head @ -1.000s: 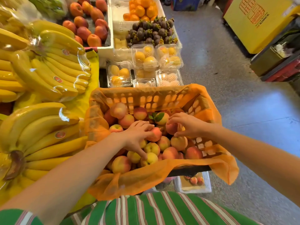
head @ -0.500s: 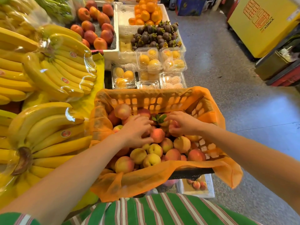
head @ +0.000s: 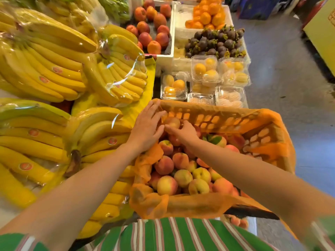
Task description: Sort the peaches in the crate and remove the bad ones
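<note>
While both cup peach (head: 172,122), left hand (head: 146,129), right hand (head: 184,132)

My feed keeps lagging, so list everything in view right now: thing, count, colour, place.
crate: one, orange, lined with orange netting, centre.
peaches: many, pink-yellow, piled in the crate.
far-corner peach: one, pale pink, far-left corner of the crate, between both hands.
bananas: several bagged bunches, yellow, left.
nectarines: over a dozen, red-orange, tray at the back.
oranges: a pile, orange, back box.
mangosteens: a pile, dark purple, in front of the oranges.
clear tubs: about six, most holding yellow fruit, beyond the crate.
shirt: one, green striped, bottom.
left hand: flat, on the crate's far-left corner.
right hand: fingers touching the far-corner peach.
</note>
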### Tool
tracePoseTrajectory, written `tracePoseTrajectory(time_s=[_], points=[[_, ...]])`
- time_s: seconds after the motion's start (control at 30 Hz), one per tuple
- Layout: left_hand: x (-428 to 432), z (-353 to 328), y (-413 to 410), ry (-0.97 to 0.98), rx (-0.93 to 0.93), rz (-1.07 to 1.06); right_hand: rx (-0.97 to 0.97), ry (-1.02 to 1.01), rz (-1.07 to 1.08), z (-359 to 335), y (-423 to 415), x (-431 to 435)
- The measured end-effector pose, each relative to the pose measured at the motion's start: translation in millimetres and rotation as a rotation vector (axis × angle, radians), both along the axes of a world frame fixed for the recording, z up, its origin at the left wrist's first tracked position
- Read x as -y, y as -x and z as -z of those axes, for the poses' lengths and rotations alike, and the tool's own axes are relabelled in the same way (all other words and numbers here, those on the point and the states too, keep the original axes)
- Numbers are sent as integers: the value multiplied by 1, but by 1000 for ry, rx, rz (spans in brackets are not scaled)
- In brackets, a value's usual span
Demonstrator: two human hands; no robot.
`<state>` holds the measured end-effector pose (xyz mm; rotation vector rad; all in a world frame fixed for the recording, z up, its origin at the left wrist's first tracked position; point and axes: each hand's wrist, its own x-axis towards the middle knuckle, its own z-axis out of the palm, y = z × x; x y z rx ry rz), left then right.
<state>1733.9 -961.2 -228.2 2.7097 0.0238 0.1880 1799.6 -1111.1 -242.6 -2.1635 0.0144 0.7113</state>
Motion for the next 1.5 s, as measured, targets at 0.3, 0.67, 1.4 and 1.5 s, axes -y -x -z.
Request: tracePoseTrajectory(time_s=[0.3,0.67,1.4,1.5], points=[[12,-5,-6,-152,96,71,186,177,-40,-9,-7,35],[97,9,-37,-280,-369,692,201,599,-175,-46,-37,203],[114,2,-44,-2,-562,548,113,232,-156,-49,-34,211],[124,-10,-35,121,-484,515,123,113,-187,-64,-21,211]])
